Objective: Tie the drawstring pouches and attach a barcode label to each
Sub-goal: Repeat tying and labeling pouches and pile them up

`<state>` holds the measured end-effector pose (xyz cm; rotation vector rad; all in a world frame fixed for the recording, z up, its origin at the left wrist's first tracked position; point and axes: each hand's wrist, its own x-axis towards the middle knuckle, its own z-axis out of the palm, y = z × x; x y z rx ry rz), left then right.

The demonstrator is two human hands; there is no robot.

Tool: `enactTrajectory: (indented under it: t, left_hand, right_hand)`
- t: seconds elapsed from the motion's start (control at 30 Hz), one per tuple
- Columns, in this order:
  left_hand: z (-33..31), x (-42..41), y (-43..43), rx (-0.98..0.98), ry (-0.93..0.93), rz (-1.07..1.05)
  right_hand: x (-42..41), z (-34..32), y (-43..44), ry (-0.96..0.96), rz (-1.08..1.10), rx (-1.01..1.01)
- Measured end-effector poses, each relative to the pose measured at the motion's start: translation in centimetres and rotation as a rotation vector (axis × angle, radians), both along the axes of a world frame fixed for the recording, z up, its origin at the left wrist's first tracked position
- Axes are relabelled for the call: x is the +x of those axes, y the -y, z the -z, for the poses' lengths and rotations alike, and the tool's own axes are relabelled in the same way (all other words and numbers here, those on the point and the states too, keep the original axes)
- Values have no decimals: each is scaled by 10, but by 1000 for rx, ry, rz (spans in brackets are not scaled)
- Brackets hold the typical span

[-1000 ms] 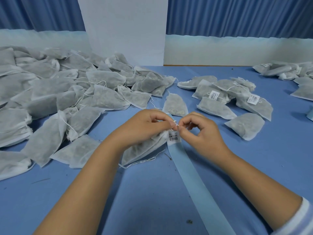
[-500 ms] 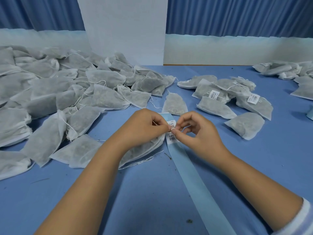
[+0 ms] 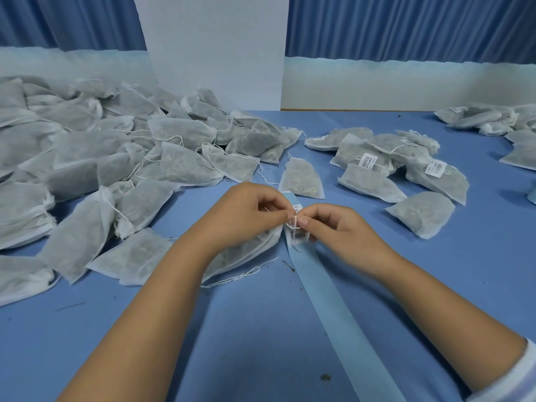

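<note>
**Position.** Pouch [image 3: 246, 252] lies on blue worktop [image 3: 435, 285], centre-front, mostly under left hand [image 3: 249, 211] and its wrist. Its gathered neck comes out at the fingertips of both hands. Left hand: fingers curled, thumb + forefinger pinching drawstring [image 3: 294, 222] at the neck. Right hand [image 3: 333, 229]: fingers curled, thumb + forefinger pinching the same drawstring from the opp. side. Fingertips of both hands nearly touch, with a small string loop between them. Barcode label [image 3: 298, 235] hangs just below the pinch point, over the pale blue strip [image 3: 333, 300].

**Orientation.** Pouch long axis runs diag., base near-left under the left forearm, neck far-right toward the right hand. Label faces up to camera, bars along its lower edge. Strip runs from the hands down to the near-right edge of view. Loose string end [image 3: 240, 275] trails on the worktop near the pouch base.

**Surroundings.** Large heap of unlabelled pouches [image 3: 116, 158] at left. Labelled pouches [image 3: 406, 169] in a group at right, well apart from the hands. Single pouch [image 3: 301, 178] just beyond the hands.

**Change vs 1.0 s ago.** Fingertips sit slightly lower, closer to the label. String loop now shows at the pinch. Pouch, strip and heaps are in the same places.
</note>
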<state>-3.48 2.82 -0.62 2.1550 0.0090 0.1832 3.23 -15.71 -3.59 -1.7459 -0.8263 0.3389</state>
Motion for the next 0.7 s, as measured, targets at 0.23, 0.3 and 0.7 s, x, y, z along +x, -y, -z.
enactTrajectory:
  t: [0.23,0.3,0.7]
  left_hand:
    - [-5,-3,0,-38,-108,48]
    - [-5,-3,2,-65,-159,73]
    - [-5,-2,0,-166,-179,72]
  right_hand:
    - [-1,1,-1,27,78,109]
    - [-2,1,-1,57,81,162]
    - [-7,1,0,199,96,200]
